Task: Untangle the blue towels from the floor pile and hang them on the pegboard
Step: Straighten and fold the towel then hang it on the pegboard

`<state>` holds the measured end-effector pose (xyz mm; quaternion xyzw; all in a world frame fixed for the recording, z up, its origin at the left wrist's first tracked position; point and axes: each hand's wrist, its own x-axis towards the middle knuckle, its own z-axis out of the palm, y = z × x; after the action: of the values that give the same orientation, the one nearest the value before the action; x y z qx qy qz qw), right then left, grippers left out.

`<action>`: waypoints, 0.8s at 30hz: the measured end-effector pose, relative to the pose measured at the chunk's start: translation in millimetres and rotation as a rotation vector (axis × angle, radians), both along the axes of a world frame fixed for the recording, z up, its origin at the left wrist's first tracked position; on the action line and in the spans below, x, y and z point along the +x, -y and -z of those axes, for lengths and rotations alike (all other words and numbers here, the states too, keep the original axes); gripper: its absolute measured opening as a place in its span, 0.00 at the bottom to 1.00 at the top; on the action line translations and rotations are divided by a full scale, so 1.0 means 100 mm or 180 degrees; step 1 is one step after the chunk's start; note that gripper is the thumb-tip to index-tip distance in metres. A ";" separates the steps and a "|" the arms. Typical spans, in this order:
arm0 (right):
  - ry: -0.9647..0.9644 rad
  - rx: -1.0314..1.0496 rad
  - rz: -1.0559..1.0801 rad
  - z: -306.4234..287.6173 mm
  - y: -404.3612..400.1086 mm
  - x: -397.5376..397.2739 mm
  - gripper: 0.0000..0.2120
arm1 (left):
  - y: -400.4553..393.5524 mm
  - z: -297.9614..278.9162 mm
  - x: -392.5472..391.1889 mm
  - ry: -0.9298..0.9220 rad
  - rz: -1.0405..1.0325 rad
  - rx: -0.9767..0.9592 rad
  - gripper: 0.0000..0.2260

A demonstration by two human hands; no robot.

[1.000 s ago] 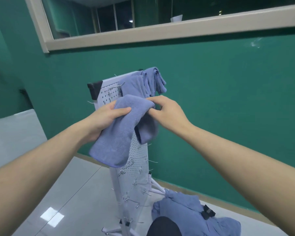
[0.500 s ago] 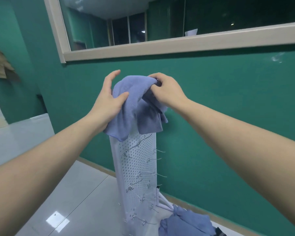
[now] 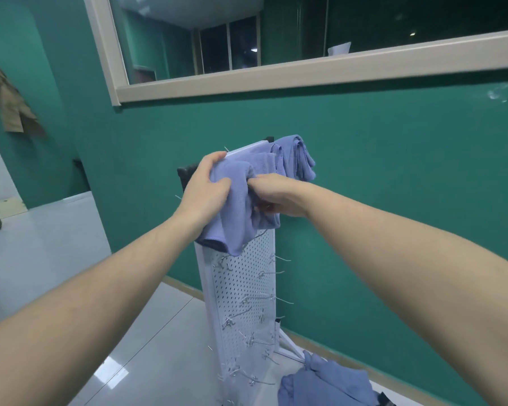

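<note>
The left hand (image 3: 207, 189) grips the upper left part of a soft blue microfibre towel (image 3: 238, 212), thumb pressed into the cloth and fingers curled over its top fold. The right hand (image 3: 272, 196) is clamped on the same towel from the right, fingers buried in a bunched fold at about the same height. The towel hangs between the two hands against the upper front of a tall white perforated metal pegboard (image 3: 244, 291), its lower corner drooping over the board's holes. Thin silver wire hooks (image 3: 276, 272) stick out of the board below the towel. Just behind the hands, two more blue towels (image 3: 295, 155) are draped over the pegboard's top edge, touching each other. At the foot of the board, to the right, a heap of crumpled blue towels (image 3: 326, 385) lies on the glossy pale tiled floor (image 3: 147, 347). The board stands before a teal painted wall (image 3: 393, 159) with a beige-framed window (image 3: 276, 77) above it. A khaki garment (image 3: 12, 104) hangs on the wall far left. No brand, label or writing can be read anywhere.
</note>
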<state>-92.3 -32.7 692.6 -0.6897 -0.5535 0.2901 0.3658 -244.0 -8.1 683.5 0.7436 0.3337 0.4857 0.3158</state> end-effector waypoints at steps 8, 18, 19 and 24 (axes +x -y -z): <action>-0.0821 0.0252 -0.0060 0.41 0.03 0.00 0.06 | -0.07 0.52 -0.19 0.0393 0.0464 -0.0241 0.36; -0.0759 0.0573 0.0163 0.82 0.00 -0.24 0.18 | 0.05 0.75 -0.10 0.0459 0.0128 -0.0022 0.32; -0.0942 0.0691 0.0183 0.86 0.00 -0.26 0.20 | 0.06 0.78 -0.11 0.0548 0.0137 -0.0071 0.33; -0.0476 0.1809 0.1421 0.90 0.17 -0.22 0.18 | 0.06 0.89 -0.25 0.0749 0.0284 -0.0175 0.34</action>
<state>-113.9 -49.6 602.8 -0.6412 -0.4196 0.0875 0.6365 -269.1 -13.9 594.2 0.6867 0.2742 0.5457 0.3944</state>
